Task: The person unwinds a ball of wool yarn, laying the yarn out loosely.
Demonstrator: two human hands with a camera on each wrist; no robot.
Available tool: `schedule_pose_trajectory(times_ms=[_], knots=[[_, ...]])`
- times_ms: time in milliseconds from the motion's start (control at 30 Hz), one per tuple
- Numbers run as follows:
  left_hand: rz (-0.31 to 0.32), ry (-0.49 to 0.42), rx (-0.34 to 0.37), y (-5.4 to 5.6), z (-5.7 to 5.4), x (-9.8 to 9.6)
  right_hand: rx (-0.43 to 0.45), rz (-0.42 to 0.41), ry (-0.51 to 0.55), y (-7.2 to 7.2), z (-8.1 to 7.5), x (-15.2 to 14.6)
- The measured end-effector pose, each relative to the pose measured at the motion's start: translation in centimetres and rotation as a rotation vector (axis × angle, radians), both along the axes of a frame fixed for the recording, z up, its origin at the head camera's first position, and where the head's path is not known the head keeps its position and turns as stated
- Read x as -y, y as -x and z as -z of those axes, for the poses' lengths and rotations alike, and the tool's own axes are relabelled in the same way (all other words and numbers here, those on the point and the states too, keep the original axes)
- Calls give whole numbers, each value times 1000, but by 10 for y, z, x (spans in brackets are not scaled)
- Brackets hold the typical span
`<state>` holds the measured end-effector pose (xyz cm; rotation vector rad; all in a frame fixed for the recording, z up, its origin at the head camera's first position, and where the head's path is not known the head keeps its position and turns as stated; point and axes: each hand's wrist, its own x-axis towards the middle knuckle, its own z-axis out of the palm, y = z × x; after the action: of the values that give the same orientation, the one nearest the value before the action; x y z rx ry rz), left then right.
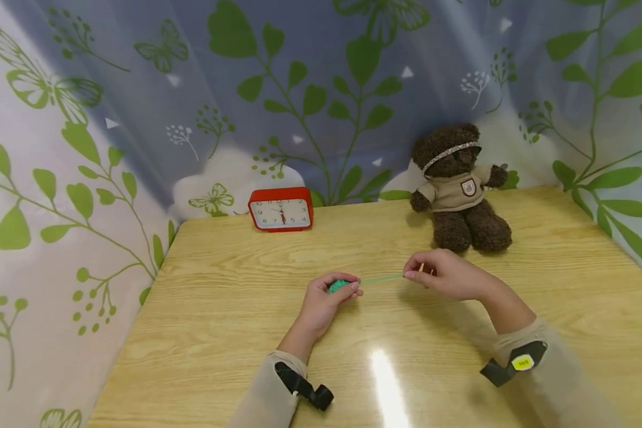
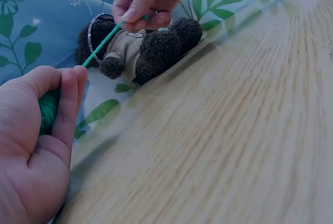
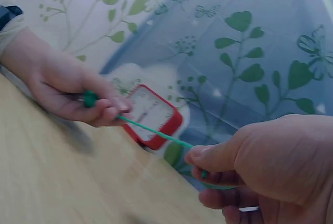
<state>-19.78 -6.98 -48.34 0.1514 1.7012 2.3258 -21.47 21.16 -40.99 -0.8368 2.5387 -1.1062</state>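
Observation:
My left hand [image 1: 321, 303] holds a small ball of green yarn [image 1: 339, 286] in its curled fingers, above the wooden table. From its fingertips a strand of yarn [image 1: 380, 279] runs straight and taut to my right hand [image 1: 444, 274]. Thumb and forefinger of the right hand pinch the strand, and a short green end [image 3: 204, 173] shows below the thumb in the right wrist view. Much of the ball [image 2: 48, 112] is hidden by the fingers in the left wrist view.
A red alarm clock [image 1: 281, 210] stands at the table's back edge. To its right sits a brown teddy bear [image 1: 460, 190] in a beige shirt, close behind my right hand. A leaf-patterned curtain [image 1: 310, 71] hangs behind the wooden table [image 1: 219, 333].

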Motion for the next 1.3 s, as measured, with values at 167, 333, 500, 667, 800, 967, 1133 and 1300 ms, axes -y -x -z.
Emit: schedule_pose_trajectory(times_ms=[167,333,500,667,800,967,1133,1300], knots=[[2,5,15,0,-1,1,29,10,-35,4,-5,-19],[5,6,14,0,-1,2,54,27,-92,5,-8,-38],[-11,8,8,1,0,2,64,55,-157,8,-4,-55],[18,21,-33,0,1,2,116,85,-181,11,1,-66],[31,24,-62,0,1,1,115,97,-218,14,5,-70],[10,10,-61,0,0,2,97,133,-308,15,6,-75],[10,26,-82,0,0,2,133,139,-340,13,6,-80],[37,58,-102,0,1,3,123,120,-333,14,4,-77]])
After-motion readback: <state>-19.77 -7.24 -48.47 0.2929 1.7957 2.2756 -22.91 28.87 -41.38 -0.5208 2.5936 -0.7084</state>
